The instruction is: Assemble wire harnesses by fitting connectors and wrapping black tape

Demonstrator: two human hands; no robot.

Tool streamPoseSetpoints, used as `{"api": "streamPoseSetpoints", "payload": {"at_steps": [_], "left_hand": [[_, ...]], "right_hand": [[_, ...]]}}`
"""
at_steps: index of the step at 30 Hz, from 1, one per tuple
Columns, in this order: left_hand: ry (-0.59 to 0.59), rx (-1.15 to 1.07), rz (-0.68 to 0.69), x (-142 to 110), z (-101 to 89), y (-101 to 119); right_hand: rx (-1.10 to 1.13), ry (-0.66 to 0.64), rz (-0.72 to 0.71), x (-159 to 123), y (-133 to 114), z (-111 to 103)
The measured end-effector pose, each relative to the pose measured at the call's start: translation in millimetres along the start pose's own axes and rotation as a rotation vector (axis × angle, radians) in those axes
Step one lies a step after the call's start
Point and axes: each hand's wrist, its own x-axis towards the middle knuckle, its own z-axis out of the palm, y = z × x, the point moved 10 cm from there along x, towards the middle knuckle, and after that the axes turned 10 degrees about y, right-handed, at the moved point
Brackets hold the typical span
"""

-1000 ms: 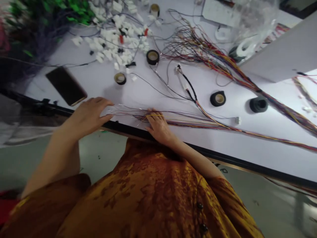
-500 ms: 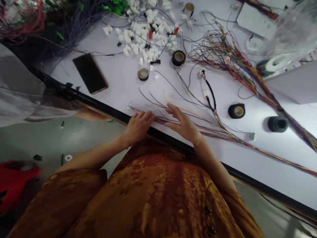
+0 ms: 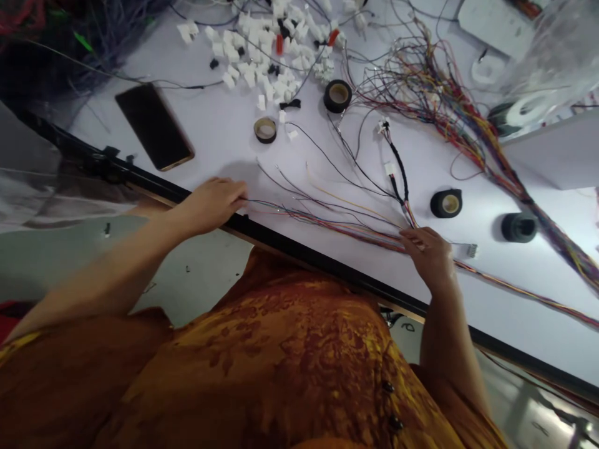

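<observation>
Head view: left hand (image 3: 210,204) and right hand (image 3: 425,254) on a thin multicoloured wire bundle (image 3: 334,218)

Bundle lies along the front of the white surface (image 3: 210,140), just inside its black edge strip (image 3: 299,244), running roughly parallel to it. A few loose thin black wires fan out from it, away from the edge.

Left hand: palm down at the bundle's end, fingers pressed together, pinching the wire ends at the fingertips. Wires disappear under them.

Right hand: further along the bundle, palm down, fingers together and curved over the wires. Cannot tell if it is gripping or only resting.

Near the right hand: a black-sleeved wire section (image 3: 399,168) runs up and away from the bundle, and a small white multi-pin connector (image 3: 470,251) lies just past the hand. A black roll of electrical tape (image 3: 446,203) and a dark grey rubber ring (image 3: 518,227) sit further out.

Further up the surface: a heap of small white plastic connectors (image 3: 253,56), a loose spray of coloured wires (image 3: 421,87), a second black tape roll (image 3: 337,96), a narrow tan tape roll (image 3: 265,130) and a dark smartphone (image 3: 154,126), which lies left of the hands.
</observation>
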Motion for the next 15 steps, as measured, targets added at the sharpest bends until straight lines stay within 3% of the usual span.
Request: {"api": "streamPoseSetpoints", "payload": {"at_steps": [4,7,9,11,15], "left_hand": [[0.159,-0.749,-0.232,-0.9,-19.5,-13.8],[0.309,-1.202,-0.454,-5.4,-19.3,-21.7],[0.457,-1.155,-0.517,-12.2,-25.7,-22.5],[0.616,-0.996,-0.47,-20.1,-41.5,-16.3],[0.557,-0.894,-0.371,-19.9,-45.5,5.5]], "right_hand": [[0.088,0.026,0.023,-7.2,4.6,0.0],[0.14,0.045,0.033,-7.9,6.2,-2.5],[0.162,0.045,0.015,-8.9,2.8,-4.2],[0.133,0.062,-0.045,-11.5,-9.0,-6.5],[-0.012,0.146,-0.258,-24.3,-63.0,-0.4]]}}
